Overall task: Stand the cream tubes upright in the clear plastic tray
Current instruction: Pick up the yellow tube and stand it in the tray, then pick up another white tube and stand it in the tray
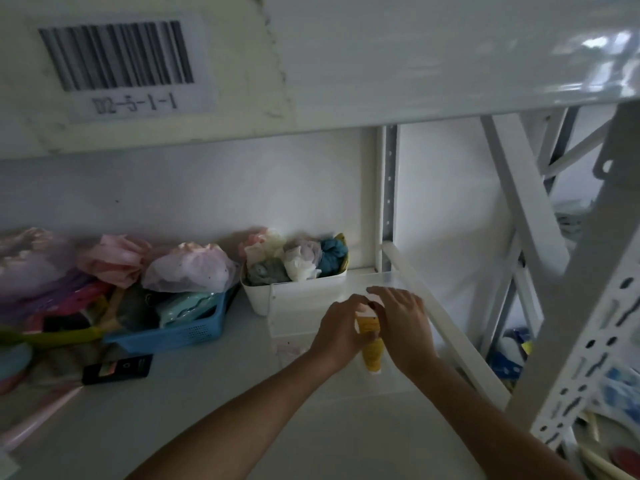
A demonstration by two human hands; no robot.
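A yellow cream tube (pixel 372 351) with a white cap end pointing toward me sits between my two hands, tilted. A second yellow tube (pixel 367 324) shows just above it, between the fingers. My left hand (pixel 341 329) curls around the tubes from the left. My right hand (pixel 403 323) covers them from the right, fingers spread forward. The clear plastic tray (pixel 294 320) stands on the white shelf under my hands, its walls faint and hard to trace. How the tubes rest inside it is hidden by my hands.
A white bin (pixel 294 292) of rolled cloths stands right behind the tray. A blue basket (pixel 180 332) of soft items sits to the left, a black card (pixel 117 368) in front of it. The shelf's right rail (pixel 446 323) and upright posts (pixel 388 202) bound the space.
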